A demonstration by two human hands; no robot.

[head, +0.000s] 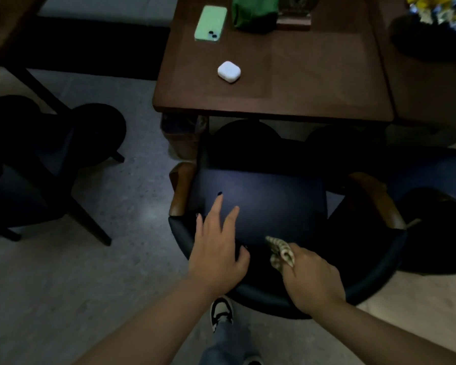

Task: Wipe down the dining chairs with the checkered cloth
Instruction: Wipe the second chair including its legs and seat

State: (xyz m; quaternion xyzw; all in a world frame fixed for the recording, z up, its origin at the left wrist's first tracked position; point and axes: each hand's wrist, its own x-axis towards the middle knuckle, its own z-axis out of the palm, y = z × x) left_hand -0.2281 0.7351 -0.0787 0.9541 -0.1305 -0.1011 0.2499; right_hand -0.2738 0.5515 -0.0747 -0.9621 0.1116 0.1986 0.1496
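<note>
A dark blue dining chair point(269, 196) with a curved backrest and wooden armrests stands right below me, pushed toward the brown table. My right hand point(311, 277) grips the bunched checkered cloth point(279, 252) over the inner side of the backrest. My left hand point(219, 251) hangs over the backrest's left part with its fingers spread and straight, pointing at the seat; I cannot tell whether it touches the chair.
The brown table point(313, 93) carries a green phone point(211, 23), a white earbud case point(229, 71) and a green pouch point(254, 10). Another dark chair point(29, 164) stands at the left, a further one point(437, 227) at the right. My shoe point(221, 312) is behind the chair.
</note>
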